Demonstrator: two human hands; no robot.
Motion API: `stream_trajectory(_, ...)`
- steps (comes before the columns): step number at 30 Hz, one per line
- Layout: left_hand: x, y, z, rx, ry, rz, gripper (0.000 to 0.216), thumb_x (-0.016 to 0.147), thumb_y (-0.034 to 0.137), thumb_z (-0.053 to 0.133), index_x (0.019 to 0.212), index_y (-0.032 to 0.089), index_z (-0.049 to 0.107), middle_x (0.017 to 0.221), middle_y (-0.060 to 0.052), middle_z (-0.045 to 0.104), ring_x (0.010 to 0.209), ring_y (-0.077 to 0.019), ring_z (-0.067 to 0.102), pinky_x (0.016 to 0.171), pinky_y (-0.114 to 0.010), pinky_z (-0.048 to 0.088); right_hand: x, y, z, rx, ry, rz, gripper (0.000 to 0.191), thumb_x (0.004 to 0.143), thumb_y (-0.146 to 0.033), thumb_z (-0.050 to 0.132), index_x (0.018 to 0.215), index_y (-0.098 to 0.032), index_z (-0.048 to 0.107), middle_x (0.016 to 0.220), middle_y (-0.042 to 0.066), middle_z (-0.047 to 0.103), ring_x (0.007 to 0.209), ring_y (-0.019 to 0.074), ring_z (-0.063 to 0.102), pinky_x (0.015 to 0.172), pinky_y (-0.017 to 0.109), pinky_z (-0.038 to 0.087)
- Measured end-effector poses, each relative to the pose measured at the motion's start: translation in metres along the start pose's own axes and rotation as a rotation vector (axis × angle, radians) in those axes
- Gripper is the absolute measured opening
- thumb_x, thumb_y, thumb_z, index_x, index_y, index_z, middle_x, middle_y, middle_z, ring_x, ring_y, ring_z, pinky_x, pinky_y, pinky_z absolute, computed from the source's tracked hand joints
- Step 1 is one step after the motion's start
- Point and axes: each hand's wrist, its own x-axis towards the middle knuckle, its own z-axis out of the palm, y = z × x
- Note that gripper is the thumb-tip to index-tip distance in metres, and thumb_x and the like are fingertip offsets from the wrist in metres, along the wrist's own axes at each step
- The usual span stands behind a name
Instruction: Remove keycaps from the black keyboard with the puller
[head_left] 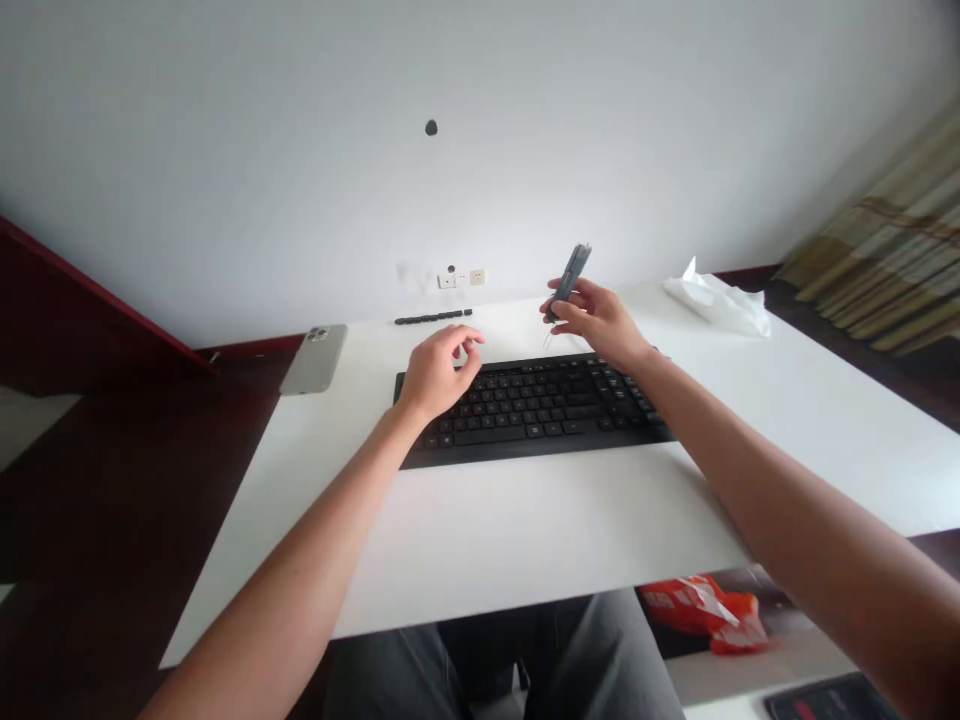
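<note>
My left hand (439, 372) hovers at or just above the upper left of a black computer keyboard (540, 410), its fingers loosely curled and holding nothing. My right hand (596, 320) is raised beyond the keyboard's upper right corner. It grips a dark grey handheld tool (571, 275), possibly a keycap puller, with a thin wire (547, 340) showing below it. A row of small black pieces (433, 317), perhaps keycaps, lies near the back of the white desk (525, 530).
A silver smartphone (315, 358) lies face down at the desk's left edge, and crumpled white tissue (716, 305) sits at back right. A wall socket (461, 279) is behind the desk. An orange bag (705, 615) lies below the front edge.
</note>
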Motion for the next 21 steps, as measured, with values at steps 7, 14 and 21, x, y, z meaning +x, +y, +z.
stream_trajectory(7,-0.009,0.012,0.005,0.144,-0.252,0.049,0.029,0.098,0.038,0.058,0.121,0.024,0.068,0.121,-0.006,0.071,0.113,-0.0233,0.064,0.102,-0.041,0.052,-0.018,-0.007,0.010,-0.052,-0.021,-0.026,0.037,0.084,-0.052,0.076,0.099,-0.021,0.064,0.096,0.005,0.068,0.086,0.0207,0.070,0.080,0.041,0.064)
stream_trajectory(14,-0.018,0.036,0.019,0.257,-0.358,0.042,0.050,0.095,0.055,0.058,0.135,0.026,0.063,0.131,-0.008,0.064,0.122,-0.0293,0.058,0.109,-0.048,0.047,-0.020,0.007,0.014,-0.044,0.025,-0.042,0.043,0.081,-0.054,0.079,0.097,-0.021,0.056,0.086,0.001,0.063,0.070,0.0180,0.068,0.069,0.039,0.064)
stream_trajectory(21,-0.020,0.042,0.027,0.297,-0.373,0.023,0.058,0.092,0.059,0.061,0.138,0.025,0.059,0.134,-0.010,0.060,0.124,-0.0311,0.056,0.109,-0.050,0.045,-0.020,0.018,0.019,-0.052,0.033,-0.004,0.042,0.084,-0.053,0.076,0.101,-0.022,0.053,0.087,0.002,0.066,0.072,0.0197,0.071,0.070,0.038,0.065)
